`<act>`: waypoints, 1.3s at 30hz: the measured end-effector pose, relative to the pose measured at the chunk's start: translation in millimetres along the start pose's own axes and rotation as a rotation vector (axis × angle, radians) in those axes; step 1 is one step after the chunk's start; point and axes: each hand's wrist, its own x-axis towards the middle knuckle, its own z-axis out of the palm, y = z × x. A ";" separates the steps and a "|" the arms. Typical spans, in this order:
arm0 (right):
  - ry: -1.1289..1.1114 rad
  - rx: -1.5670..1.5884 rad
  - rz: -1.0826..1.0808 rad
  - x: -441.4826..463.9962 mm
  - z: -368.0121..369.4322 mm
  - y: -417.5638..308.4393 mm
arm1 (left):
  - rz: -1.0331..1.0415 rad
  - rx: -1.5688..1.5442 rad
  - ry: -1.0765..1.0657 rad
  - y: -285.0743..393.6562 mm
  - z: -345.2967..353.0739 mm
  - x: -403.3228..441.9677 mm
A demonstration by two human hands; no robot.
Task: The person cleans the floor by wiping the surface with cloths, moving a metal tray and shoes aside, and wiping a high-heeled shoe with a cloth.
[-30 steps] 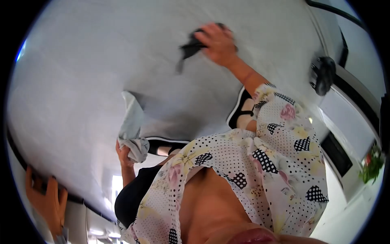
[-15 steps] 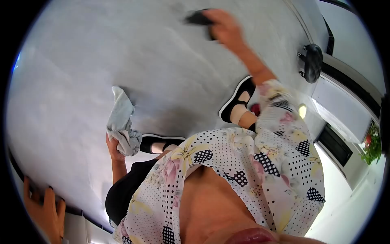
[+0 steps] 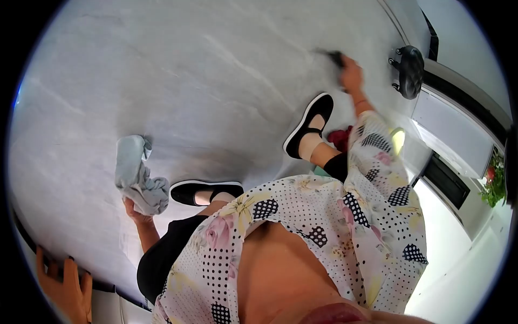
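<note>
My left hand point(image 3: 138, 210) is closed around the lower end of a crumpled light grey cloth point(image 3: 131, 162). The cloth bunches above my fingers, in front of my left black shoe point(image 3: 202, 191). Over the grey floor at the upper right, my right hand point(image 3: 352, 75) grips a black object point(image 3: 335, 58). Motion smears that object, so its kind cannot be made out. Below this hand is my right black shoe point(image 3: 310, 124), with a dark red bundle point(image 3: 340, 139) beside it.
A black wheeled item point(image 3: 411, 73) stands by the wall at the right. Further down are a white cabinet point(image 3: 450, 132), a yellow object point(image 3: 398, 141) and a green plant point(image 3: 492, 186). At the lower left is a brown finger-like shape point(image 3: 67, 291); what it is stays unclear.
My right hand has swung right and down with the black object, closer to my right shoe. My left hand has shifted left with the grey cloth, which now hangs folded differently. More of the red bundle shows.
</note>
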 end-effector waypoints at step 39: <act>-0.191 0.646 -1.146 266.5 -2.9 -407.8 | 0.284 -0.289 0.372 -32.4 35.4 -98.1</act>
